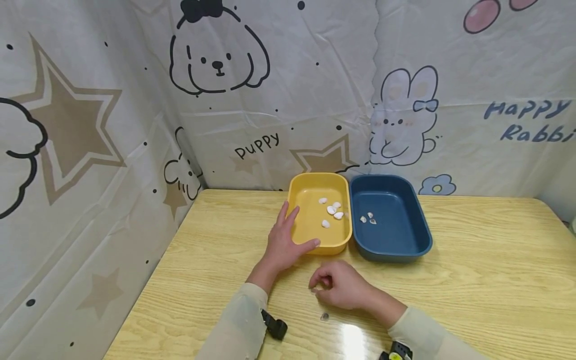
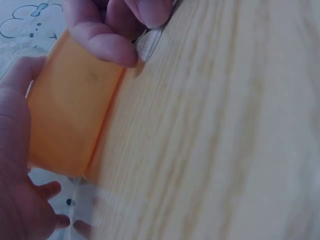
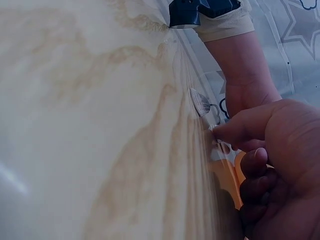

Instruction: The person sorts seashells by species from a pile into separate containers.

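My left hand [image 1: 282,245] lies along the left side of a yellow tray [image 1: 310,242], fingers spread and thumb over its near rim. In front of that tray, my right hand [image 1: 344,286] pinches a small striped shell [image 2: 149,44] at the tabletop, its other fingers curled. Closer to me on the table is another small shell [image 1: 325,316], grey-brown. Several white shells [image 1: 331,210] lie inside the yellow tray. To its right stands a blue tray [image 1: 393,252], with three small darker shells [image 1: 370,215] near its left wall.
Both trays stand side by side at the back of the wooden table [image 1: 486,270], close to a printed cloth backdrop [image 1: 288,95]. The cloth also hangs along the left side. Dark wrist cameras [image 1: 275,327] sit on both sleeves.
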A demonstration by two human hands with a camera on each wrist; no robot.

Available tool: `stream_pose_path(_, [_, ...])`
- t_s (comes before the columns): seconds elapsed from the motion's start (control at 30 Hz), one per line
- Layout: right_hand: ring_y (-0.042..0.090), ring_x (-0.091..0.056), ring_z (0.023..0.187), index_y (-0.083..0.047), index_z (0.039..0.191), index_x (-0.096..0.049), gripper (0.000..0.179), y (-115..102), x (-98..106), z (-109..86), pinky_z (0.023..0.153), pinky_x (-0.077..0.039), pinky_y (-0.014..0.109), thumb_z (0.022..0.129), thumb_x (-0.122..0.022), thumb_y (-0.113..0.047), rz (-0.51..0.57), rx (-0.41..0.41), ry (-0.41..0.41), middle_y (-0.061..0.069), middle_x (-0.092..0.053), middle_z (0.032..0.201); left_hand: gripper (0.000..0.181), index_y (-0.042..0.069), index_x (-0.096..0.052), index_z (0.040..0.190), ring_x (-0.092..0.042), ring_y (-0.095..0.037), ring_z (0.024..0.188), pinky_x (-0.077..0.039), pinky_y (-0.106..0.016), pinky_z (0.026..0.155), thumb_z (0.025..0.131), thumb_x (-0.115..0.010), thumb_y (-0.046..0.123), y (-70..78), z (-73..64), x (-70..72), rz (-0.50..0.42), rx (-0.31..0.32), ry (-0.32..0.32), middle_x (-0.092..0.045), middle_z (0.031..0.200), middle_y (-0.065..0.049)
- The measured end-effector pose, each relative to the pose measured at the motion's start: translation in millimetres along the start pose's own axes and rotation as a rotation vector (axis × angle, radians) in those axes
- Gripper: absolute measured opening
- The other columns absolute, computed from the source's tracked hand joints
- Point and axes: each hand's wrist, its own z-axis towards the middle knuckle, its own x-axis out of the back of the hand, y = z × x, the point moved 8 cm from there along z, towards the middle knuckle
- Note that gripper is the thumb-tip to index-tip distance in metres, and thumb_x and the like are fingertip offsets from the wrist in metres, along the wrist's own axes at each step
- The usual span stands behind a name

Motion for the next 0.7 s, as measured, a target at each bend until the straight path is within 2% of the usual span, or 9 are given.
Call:
stream_pose_path(0.2, [0.001,-0.044,0.057,-0.018,0.085,-0.076,0.012,-2.2,1.4,-1.4,0.057,-0.04,0.024,0.079,-0.079,-0.008,-0.03,0.003,0.038,-0.015,-0.045,0.06,0.1,0.017,-0.032,0.158,-0.022,-0.037,0.145,-0.023,-0.057,0.112,0.079,-0.078,0.057,1.5,-0.6,1.3,-0.003,-0.006,-0.001,-0.004,0.167,0.001])
stream_pose_path(0.43, [0.001,-0.042,0.055,-0.024,0.077,-0.07,0.016,1.2,2.4,-1.8,0.056,-0.04,0.025,0.079,-0.085,-0.02,-0.07,-0.035,0.073,-0.015,-0.043,0.057,0.1,0.019,-0.031,0.158,-0.022,-0.036,0.145,-0.023,-0.058,0.112,0.079,-0.077,0.058,0.5,-0.3,0.4,0.0,-0.005,0.003,-0.003,0.167,0.003])
stream_pose_path(0.53, [0.001,-0.043,0.055,-0.024,0.078,-0.071,0.015,2.3,2.2,-1.9,0.056,-0.04,0.025,0.079,-0.085,-0.021,-0.052,-0.039,0.061,-0.014,-0.045,0.057,0.1,0.019,-0.031,0.158,-0.022,-0.037,0.145,-0.023,-0.058,0.111,0.079,-0.076,0.06,-0.1,-0.5,-0.4,0.002,0.0,0.0,-0.003,0.167,0.003])
stream_pose_path(0.7, [0.002,-0.044,0.059,-0.019,0.087,-0.075,0.013,1.9,0.8,-2.0,0.058,-0.04,0.025,0.078,-0.082,-0.014,-0.023,-0.014,0.015,-0.01,-0.048,0.061,0.1,0.02,-0.031,0.159,-0.022,-0.037,0.145,-0.023,-0.058,0.112,0.079,-0.076,0.06,-0.9,-0.5,-0.5,0.004,0.007,-0.002,-0.002,0.167,0.003])
